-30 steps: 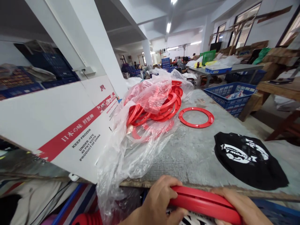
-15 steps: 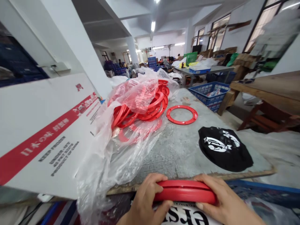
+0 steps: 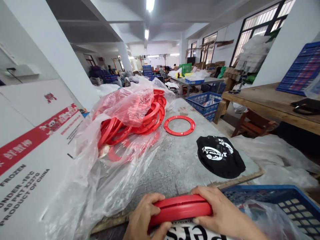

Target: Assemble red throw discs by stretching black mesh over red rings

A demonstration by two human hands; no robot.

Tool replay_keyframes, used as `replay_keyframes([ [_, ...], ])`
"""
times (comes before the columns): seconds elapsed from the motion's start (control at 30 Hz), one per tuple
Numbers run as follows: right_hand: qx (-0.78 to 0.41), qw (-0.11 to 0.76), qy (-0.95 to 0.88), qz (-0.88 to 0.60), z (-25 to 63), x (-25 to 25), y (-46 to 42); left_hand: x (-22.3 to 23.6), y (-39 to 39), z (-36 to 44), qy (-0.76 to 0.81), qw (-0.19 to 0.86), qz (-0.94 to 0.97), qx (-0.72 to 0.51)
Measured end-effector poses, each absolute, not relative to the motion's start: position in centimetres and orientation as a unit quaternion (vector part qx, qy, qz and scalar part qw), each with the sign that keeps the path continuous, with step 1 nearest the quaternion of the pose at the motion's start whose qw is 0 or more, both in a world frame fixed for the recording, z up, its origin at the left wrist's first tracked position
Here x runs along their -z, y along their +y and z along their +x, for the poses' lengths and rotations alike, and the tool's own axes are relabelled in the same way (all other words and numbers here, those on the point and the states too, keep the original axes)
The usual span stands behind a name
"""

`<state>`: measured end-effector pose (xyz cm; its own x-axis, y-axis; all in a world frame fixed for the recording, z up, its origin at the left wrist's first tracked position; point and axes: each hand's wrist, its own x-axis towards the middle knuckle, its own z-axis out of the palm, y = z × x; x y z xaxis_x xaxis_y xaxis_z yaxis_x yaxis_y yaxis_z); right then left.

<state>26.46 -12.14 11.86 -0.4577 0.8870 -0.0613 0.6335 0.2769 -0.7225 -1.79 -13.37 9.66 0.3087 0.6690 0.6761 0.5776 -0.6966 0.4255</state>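
Note:
Both my hands grip a red plastic ring assembly held edge-on at the near edge of the table. My left hand wraps its left end, my right hand its right end. Black-and-white printed fabric shows just under the red piece. Farther back, a clear plastic bag holds a heap of several red rings. One loose red ring lies flat on the table beyond. A black printed cloth disc lies at the right of the tabletop.
A white cardboard box with red stripe stands at the left. A blue crate sits beside my right hand; another blue crate is on the floor farther off. A wooden bench stands at right. People work at distant tables.
My view has swung to the right, so the box, bag and cloth shifted left in the picture. My hands have drawn closer together on the red piece. The near blue crate has come into sight.

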Motion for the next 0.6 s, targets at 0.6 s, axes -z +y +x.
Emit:
replay_keyframes([
  [0.6,-0.321,0.275,-0.783,-0.456,25.7,-12.0,-10.7,-15.1,-10.5,-4.9,0.389,0.088,0.849,-0.346],
])
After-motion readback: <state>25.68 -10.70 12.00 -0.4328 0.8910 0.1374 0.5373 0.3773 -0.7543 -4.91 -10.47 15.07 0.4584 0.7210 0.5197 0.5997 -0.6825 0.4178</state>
